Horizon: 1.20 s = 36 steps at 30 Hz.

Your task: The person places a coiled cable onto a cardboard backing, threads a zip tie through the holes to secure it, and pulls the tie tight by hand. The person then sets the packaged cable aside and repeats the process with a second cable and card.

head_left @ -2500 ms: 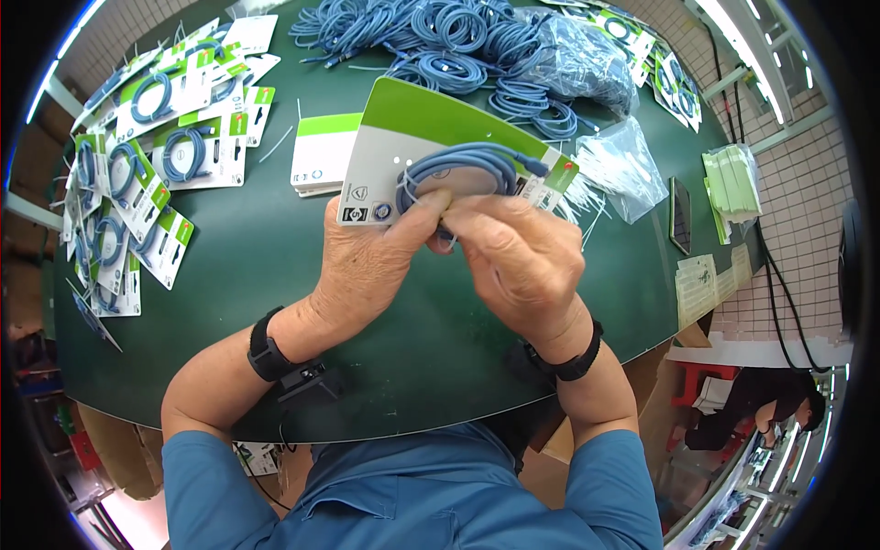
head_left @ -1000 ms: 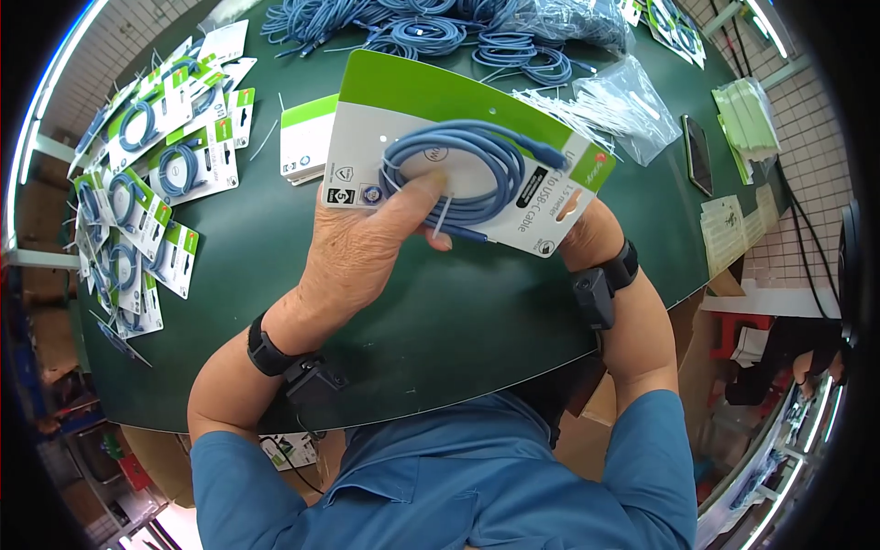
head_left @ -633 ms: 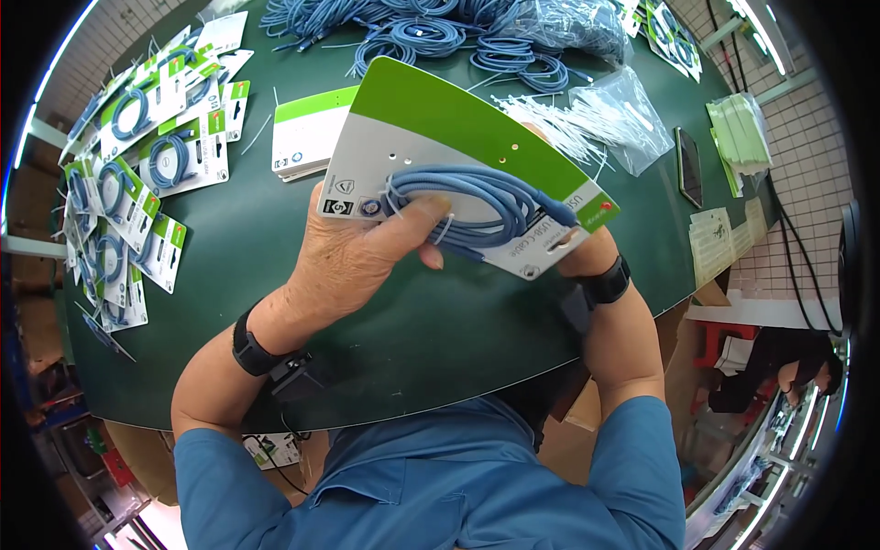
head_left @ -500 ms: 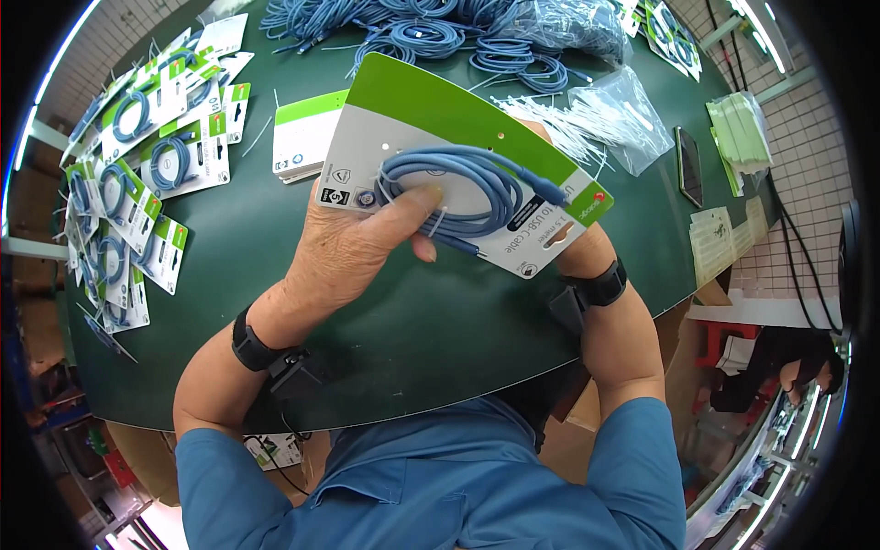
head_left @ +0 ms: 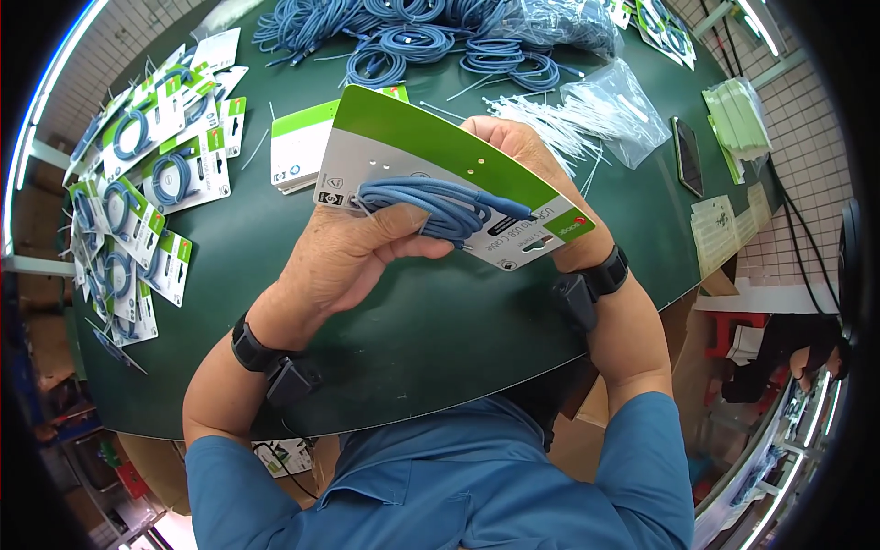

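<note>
Held up over the table is a green-and-white backing card (head_left: 403, 133), with a coiled blue cable (head_left: 445, 203) lying against its front. My left hand (head_left: 344, 252) is closed on the card's lower left side, its thumb pressing the coil. A white tie loops around the coil near the thumb. My right hand (head_left: 522, 151) is behind the card, fingers curled near its upper edge; the card hides their tips and anything in them. A thin white tie sticks out close to those fingers; whether they hold it is unclear.
A stack of blank-looking cards (head_left: 298, 147) stands behind my left hand. Finished-looking carded cables (head_left: 170, 179) pile up at the left. Blue cable coils (head_left: 412, 41) fill the far side. White cable ties (head_left: 541, 124), a plastic bag (head_left: 628, 110) and a phone (head_left: 687, 156) lie to the right.
The card has moved slightly lower and tilted back, so its face looks foreshortened. More of my right hand shows above the card's upper edge. My left fingers have closed further around the coil.
</note>
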{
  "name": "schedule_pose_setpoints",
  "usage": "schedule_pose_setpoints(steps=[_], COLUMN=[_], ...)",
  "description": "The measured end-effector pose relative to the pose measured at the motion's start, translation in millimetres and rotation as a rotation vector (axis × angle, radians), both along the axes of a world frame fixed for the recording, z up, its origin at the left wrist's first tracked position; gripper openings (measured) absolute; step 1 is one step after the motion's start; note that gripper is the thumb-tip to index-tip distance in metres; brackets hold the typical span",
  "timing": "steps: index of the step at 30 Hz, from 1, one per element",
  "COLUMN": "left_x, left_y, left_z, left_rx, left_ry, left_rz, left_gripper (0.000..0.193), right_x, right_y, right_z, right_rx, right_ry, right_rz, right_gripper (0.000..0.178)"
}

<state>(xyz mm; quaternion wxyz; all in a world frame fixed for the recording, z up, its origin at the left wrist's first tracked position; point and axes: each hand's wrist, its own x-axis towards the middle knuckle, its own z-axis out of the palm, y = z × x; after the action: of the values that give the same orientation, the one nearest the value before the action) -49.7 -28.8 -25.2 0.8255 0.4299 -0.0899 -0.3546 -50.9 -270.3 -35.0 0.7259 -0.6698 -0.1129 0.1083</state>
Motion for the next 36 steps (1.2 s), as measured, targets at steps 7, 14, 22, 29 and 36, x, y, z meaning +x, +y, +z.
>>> schedule_pose_setpoints(steps=[7, 14, 22, 29, 36], left_x=[21.1, 22.3, 15.6, 10.0, 11.8], left_y=[7.5, 0.7, -5.4, -7.8, -6.2], left_z=[-27.7, -32.1, -29.7, -18.6, -13.1], left_rx=[0.134, -0.152, -0.113, 0.029, 0.015], left_ry=[-0.719, -0.488, -0.417, -0.098, -0.046], left_rz=[-0.182, -0.023, 0.117, 0.325, 0.388], left_gripper=[0.024, 0.016, 0.017, 0.022, 0.027], right_x=[-5.0, -23.6, -12.6, 0.0, -7.9], right_y=[11.2, 14.5, 5.6, -0.1, 2.7], right_z=[12.9, 29.5, 28.2, 23.5, 20.0], right_rx=[-0.085, 0.145, 0.029, 0.364, -0.254], right_ry=[0.053, -0.077, -0.139, -0.047, -0.337], right_rz=[-0.043, 0.071, -0.044, -0.235, -0.351], right_gripper=[0.017, 0.013, 0.013, 0.015, 0.018])
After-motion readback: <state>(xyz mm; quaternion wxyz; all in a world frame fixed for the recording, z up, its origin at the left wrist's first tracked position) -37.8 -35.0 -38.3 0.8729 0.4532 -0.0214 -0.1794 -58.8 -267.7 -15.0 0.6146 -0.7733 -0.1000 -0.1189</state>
